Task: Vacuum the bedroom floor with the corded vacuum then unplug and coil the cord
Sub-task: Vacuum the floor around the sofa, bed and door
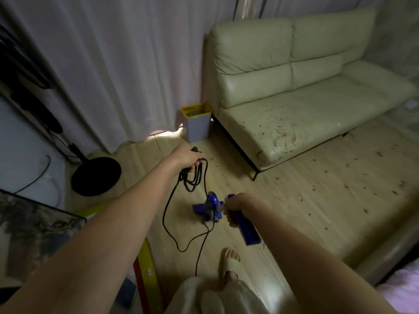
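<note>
My left hand (184,156) is stretched forward and grips several loops of the black cord (192,177), with the plug end poking out above my fist. The rest of the cord hangs down, curls on the wooden floor (306,200) and runs back toward my legs. My right hand (237,206) is closed around the blue handle of the vacuum (247,230). The vacuum's blue body and floor head (209,208) stand on the floor just left of that hand.
A cream leather sofa (294,91) with scraps on its seat stands at the right. Debris is scattered over the floor in front of it. A grey bin with a yellow rim (196,123) sits by the curtain (113,64). A fan's black round base (96,176) stands at left.
</note>
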Motion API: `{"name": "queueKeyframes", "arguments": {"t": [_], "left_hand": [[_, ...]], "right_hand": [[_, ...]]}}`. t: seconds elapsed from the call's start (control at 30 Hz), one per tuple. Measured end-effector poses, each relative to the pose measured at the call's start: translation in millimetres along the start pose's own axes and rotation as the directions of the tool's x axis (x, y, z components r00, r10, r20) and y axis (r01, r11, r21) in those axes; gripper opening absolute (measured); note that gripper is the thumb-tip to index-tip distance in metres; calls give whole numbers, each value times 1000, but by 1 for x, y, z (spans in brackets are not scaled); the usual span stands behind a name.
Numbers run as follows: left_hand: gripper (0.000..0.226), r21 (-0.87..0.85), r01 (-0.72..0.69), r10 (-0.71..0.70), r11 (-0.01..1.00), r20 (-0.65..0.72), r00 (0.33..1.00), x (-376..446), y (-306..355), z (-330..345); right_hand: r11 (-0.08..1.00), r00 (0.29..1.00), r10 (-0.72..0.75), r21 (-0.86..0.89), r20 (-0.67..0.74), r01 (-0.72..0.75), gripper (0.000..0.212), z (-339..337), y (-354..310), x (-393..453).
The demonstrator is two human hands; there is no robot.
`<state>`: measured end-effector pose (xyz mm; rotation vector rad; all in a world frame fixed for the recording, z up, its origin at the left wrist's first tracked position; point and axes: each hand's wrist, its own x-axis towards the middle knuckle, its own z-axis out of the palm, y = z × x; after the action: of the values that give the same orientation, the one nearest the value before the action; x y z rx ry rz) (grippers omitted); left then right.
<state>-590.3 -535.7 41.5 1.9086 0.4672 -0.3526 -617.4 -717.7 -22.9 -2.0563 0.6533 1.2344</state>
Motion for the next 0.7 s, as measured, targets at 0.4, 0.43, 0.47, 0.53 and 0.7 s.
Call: {"name": "queueKeyframes", "arguments": {"t": [0.4,0.43,0.47,0.53,0.7], "left_hand": [[21,-2,9,-9,1000,-22,1000,-6,-8,5],[21,2,17,-17,1000,-21,1000,-5,-10,5],[21,6,27,-27,1000,-20,999,-3,-13,6],[21,3,50,-50,999,-19,999,0,-17,9],[23,-42,98,-99,994,-26,995,18,-14,16]], "right_hand": [[990,993,-102,-104,-64,95,6,-3,15,-1],[988,992,-113,-115,-58,106,5,-4,16,1],[986,991,-121,-121,-57,113,5,-5,16,4],[984,991,-123,-136,-57,115,6,-7,13,10],[973,986,-160,-179,-51,148,17,-23,-9,22]]}}
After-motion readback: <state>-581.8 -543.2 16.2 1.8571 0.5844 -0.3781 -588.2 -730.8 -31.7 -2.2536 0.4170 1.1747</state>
